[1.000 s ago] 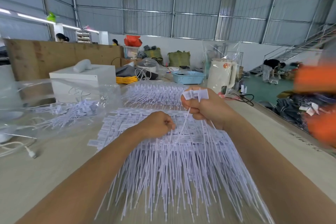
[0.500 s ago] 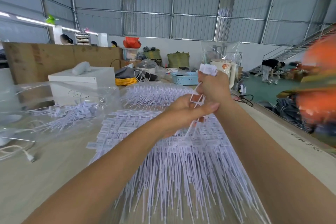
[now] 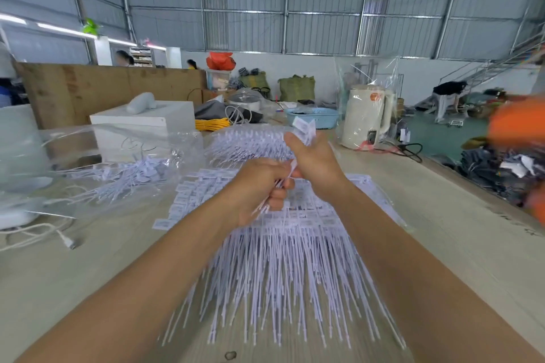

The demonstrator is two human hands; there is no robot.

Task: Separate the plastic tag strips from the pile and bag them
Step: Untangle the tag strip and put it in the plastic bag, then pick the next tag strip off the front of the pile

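A big pile of white plastic tag strips (image 3: 283, 268) lies spread on the table, label ends away from me, thin tails toward me. Above its far end my left hand (image 3: 259, 186) grips the tails of a small bundle of strips. My right hand (image 3: 312, 162) holds the same bundle higher up, and the bundle's label ends (image 3: 303, 126) stick out above its fingers. A clear plastic bag (image 3: 118, 156) with several strips inside lies at the left. A second heap of strips (image 3: 244, 144) sits beyond my hands.
A white box (image 3: 141, 124) stands behind the bag. A cream kettle (image 3: 365, 118) and a blue basket (image 3: 318, 116) are at the far right of the table. A white cable with plug (image 3: 63, 240) lies at the left. Someone's orange sleeve (image 3: 519, 124) is at the right edge.
My right hand lifted the bundle up off the pile. My left hand rose from the pile to meet it and now grips the bundle's tails just below the right hand.
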